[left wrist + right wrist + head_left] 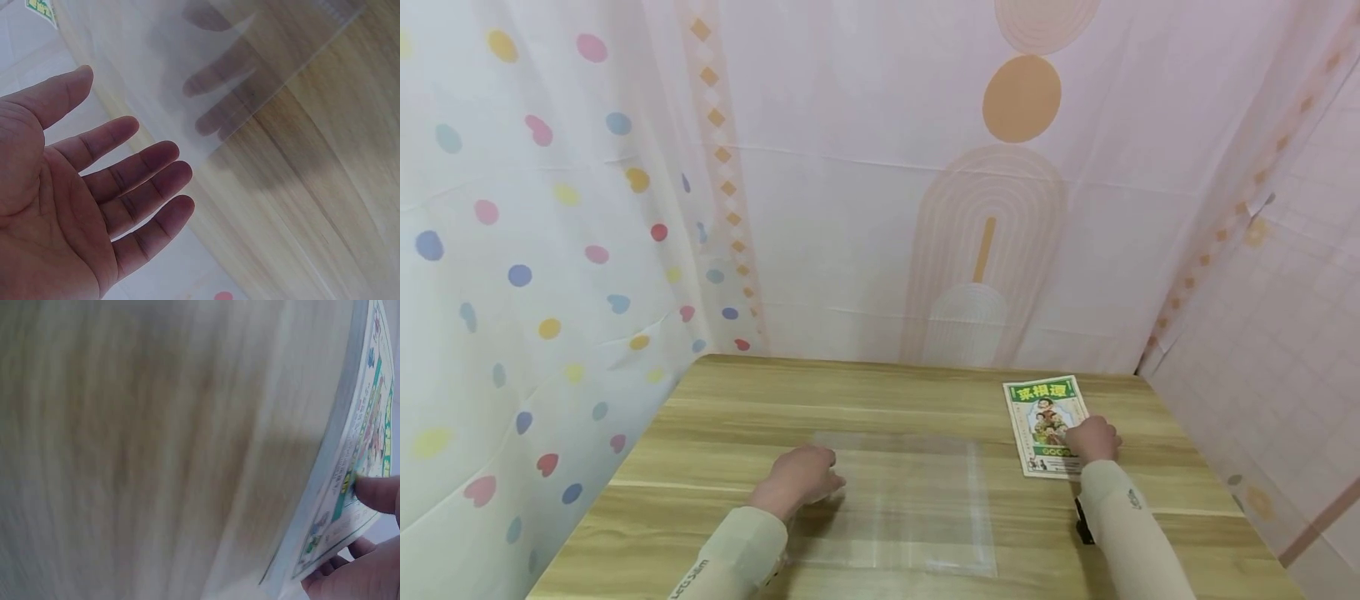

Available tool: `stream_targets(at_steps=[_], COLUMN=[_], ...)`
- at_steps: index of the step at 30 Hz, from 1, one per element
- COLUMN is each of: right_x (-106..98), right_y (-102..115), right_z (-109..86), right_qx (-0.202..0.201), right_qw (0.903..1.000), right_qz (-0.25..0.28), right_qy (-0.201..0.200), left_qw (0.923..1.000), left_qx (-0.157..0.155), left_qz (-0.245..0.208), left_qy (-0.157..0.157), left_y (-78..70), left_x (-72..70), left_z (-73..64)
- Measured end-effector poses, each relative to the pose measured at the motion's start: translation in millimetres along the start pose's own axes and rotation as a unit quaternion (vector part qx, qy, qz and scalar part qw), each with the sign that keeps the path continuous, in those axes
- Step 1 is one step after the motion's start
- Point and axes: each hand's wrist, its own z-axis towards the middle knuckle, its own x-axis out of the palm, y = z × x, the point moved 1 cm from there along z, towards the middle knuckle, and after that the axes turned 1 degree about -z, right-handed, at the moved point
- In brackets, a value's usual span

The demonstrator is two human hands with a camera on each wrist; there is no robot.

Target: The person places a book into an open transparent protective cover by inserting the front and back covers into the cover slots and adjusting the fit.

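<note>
Head view, plastic sheet: A clear plastic sheet (917, 512) rests on the wood-grain desk (865, 396), with a patterned curtain (842, 225) hanging beyond it.
Head view, booklet: A green-and-white booklet (1045, 427) with cartoon figures on its cover is near the sheet's far right corner, apart from it.
Head view, hands: The left hand (797, 479) is at the sheet's left edge; the right hand (1094, 439) is at the booklet's right edge, to the right of the sheet.
Left wrist view, left grip: Thumb and fingers are spread and relaxed, palm showing, pinching nothing. The fingertips are just beside the sheet's edge; whether any touches it, I cannot tell. Dim finger shapes show in the sheet, seemingly a reflection.
Left wrist view, sheet handling: The thin sheet would probably slide or crease easily, so light, flat fingertips near its edge should steady it best.
Right wrist view, right grip: Pinching the booklet, thumb on the cover, other fingers partly hidden at its edge. The desk is blurred.
Right wrist view, booklet handling: Pinching the full thickness, not the cover alone, should prevent fanning. Keeping the booklet level and clear of the sheet's right edge should avoid snagging.
</note>
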Motion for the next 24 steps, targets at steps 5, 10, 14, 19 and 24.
stream_targets(at_steps=[5,10,14,19,24], right_x=[3.3,3.3,2.7,2.6,-1.1], right_y=[0.6,1.7,-0.2,-4.5,-3.5], right_z=[-3.4,-4.6,-3.3,0.0,2.8], right_qx=[-0.003,0.0,0.01,0.045,0.059], right_qw=[0.9996,0.9979,0.9934,0.9824,0.9743], right_qz=[0.03,0.065,0.112,0.181,0.218], right_qy=[-0.003,-0.004,-0.018,-0.014,-0.001], left_qw=[1.0,0.9999,0.9998,0.9997,0.9998], left_qx=[0.0,0.001,0.004,0.008,0.01], left_qz=[0.003,0.012,0.019,0.021,0.015], left_qy=[0.003,0.001,0.001,0.002,0.002], left_y=[2.3,3.7,2.7,1.2,1.3], left_x=[2.1,2.7,2.4,3.6,2.7], left_z=[1.4,1.6,1.1,0.7,-0.3])
